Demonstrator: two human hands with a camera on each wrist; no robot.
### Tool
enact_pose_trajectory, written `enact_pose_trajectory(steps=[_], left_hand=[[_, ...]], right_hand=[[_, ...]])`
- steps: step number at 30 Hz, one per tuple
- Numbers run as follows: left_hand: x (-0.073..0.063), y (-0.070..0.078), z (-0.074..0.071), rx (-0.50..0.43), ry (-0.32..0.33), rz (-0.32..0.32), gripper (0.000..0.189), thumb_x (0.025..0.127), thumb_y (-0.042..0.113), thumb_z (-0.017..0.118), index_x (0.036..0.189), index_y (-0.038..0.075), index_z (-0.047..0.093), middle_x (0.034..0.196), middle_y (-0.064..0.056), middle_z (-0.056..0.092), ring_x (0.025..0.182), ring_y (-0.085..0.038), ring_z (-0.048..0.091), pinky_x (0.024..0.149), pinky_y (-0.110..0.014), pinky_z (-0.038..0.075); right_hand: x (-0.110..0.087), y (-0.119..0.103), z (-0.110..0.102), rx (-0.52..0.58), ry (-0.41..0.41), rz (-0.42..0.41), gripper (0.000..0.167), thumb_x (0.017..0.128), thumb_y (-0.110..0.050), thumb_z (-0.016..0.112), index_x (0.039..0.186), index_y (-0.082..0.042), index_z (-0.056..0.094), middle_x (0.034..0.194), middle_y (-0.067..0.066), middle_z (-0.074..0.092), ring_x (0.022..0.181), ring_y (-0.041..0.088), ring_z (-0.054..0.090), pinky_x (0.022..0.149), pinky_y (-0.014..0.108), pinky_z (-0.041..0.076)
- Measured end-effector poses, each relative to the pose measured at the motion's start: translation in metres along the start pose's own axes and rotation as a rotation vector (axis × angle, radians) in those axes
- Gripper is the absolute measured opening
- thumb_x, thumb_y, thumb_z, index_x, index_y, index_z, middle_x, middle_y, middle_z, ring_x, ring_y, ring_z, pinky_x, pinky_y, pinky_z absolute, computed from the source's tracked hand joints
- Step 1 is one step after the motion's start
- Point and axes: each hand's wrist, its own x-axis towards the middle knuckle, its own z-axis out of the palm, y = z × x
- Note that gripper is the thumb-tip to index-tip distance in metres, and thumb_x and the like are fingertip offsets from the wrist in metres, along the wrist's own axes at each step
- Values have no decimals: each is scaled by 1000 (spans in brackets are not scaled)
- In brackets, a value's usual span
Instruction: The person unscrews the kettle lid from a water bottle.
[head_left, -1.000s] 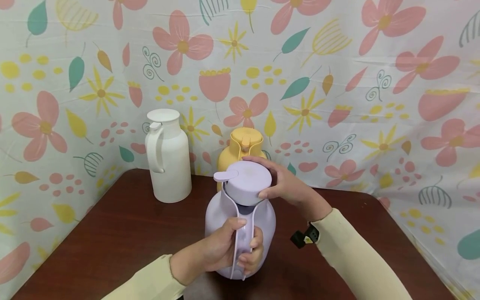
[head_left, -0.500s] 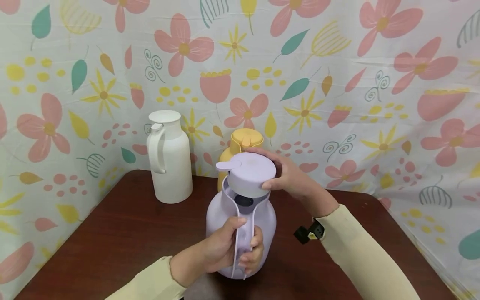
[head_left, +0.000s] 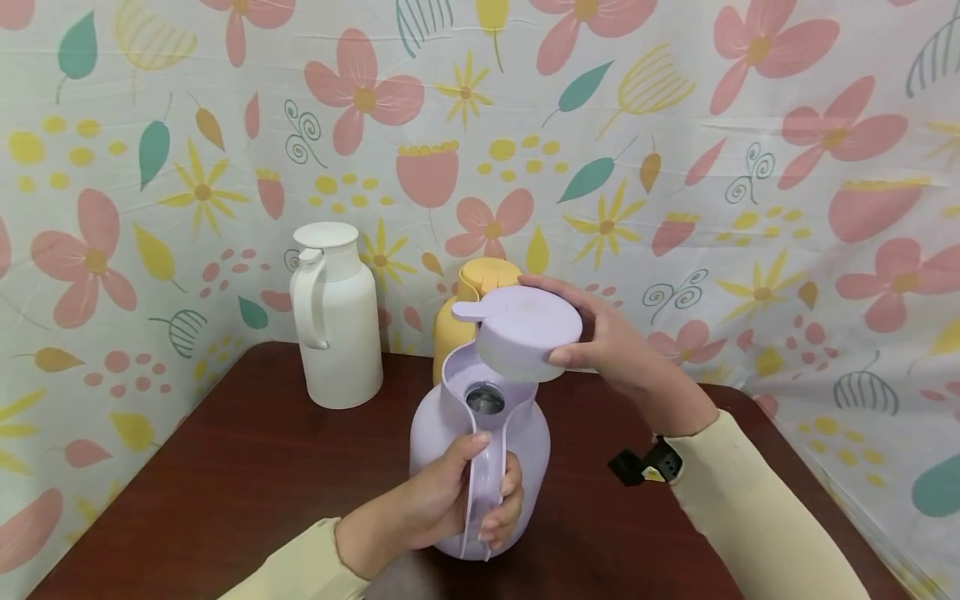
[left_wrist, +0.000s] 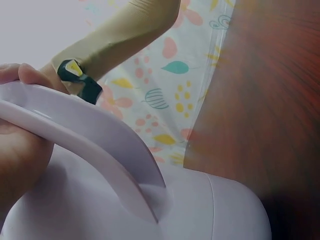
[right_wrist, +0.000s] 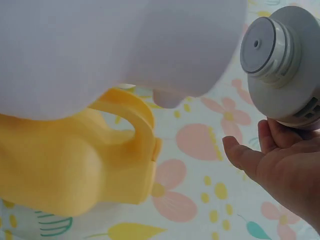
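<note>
My left hand (head_left: 438, 504) grips the handle (head_left: 486, 479) of a lilac thermos jug (head_left: 531, 458), fingers wrapped round it and thumb on top. The jug stands on the table with its round metal-looking mouth (head_left: 485, 400) uncovered. Above its right rim, my right hand (head_left: 622, 354) holds the lilac lid (head_left: 525, 325) by its side, thumb in front and fingers behind. In the right wrist view the lid's underside shows a threaded stopper (right_wrist: 262, 47), apart from the jug's neck. The left wrist view shows the handle close up with my left hand (left_wrist: 22, 155) around it.
Right behind the lilac jug stands a yellow thermos jug (head_left: 446, 333), partly hidden by it. A white thermos jug (head_left: 341, 333) is at the back left. The dark wooden table (head_left: 247, 467) backs onto a floral cloth (head_left: 660, 125).
My right hand has lifted the lid off the lilac jug and moved it up and to the right, baring the mouth. My left hand keeps its grip on the handle.
</note>
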Motion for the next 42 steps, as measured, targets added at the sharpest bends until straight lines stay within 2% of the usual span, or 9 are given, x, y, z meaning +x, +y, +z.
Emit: enact_pose_trajectory(steps=[1, 8, 14, 24, 32, 42], left_hand=[[0, 0, 0, 0, -2, 3, 49, 99, 70, 32, 86, 26, 49, 68, 17, 51, 58, -3, 47, 63, -24, 46], [0, -1, -1, 2, -11, 13, 48, 99, 70, 33, 87, 26, 49, 68, 17, 52, 58, -3, 47, 63, -24, 46], [0, 0, 0, 0, -5, 10, 48, 99, 70, 33, 87, 26, 49, 68, 17, 52, 57, -3, 47, 63, -23, 46], [0, -1, -1, -2, -10, 14, 48, 99, 69, 33, 87, 26, 50, 68, 17, 52, 58, -3, 47, 63, -23, 45], [1, -1, -1, 1, -24, 19, 48, 99, 69, 32, 88, 26, 50, 69, 17, 52, 58, -3, 47, 63, -23, 45], [1, -2, -2, 6, -33, 26, 48, 99, 69, 32, 88, 26, 50, 69, 17, 52, 58, -3, 47, 63, -23, 44]], right_hand=[[-1, -1, -2, -4, 8, 3, 90, 79, -45, 86, 153, -12, 45, 136, -10, 60, 116, 10, 57, 90, 23, 51], [-12, -7, -11, 7, 37, -22, 74, 82, -37, 85, 147, -28, 53, 139, -11, 60, 117, 10, 57, 90, 22, 51], [-24, -8, -18, 17, 46, -30, 73, 85, -35, 83, 149, -27, 51, 139, -9, 60, 116, 10, 58, 89, 22, 53], [-44, 3, -27, 62, 44, -94, 73, 87, -38, 81, 151, -21, 50, 145, -7, 58, 123, 9, 56, 92, 19, 49], [-66, 20, -31, 70, 74, -92, 76, 88, -43, 78, 153, -18, 47, 145, -5, 59, 121, 9, 59, 91, 18, 50], [-103, 40, -34, 73, 124, -98, 76, 93, -30, 75, 157, -9, 39, 150, -2, 53, 123, 10, 57, 90, 19, 50]])
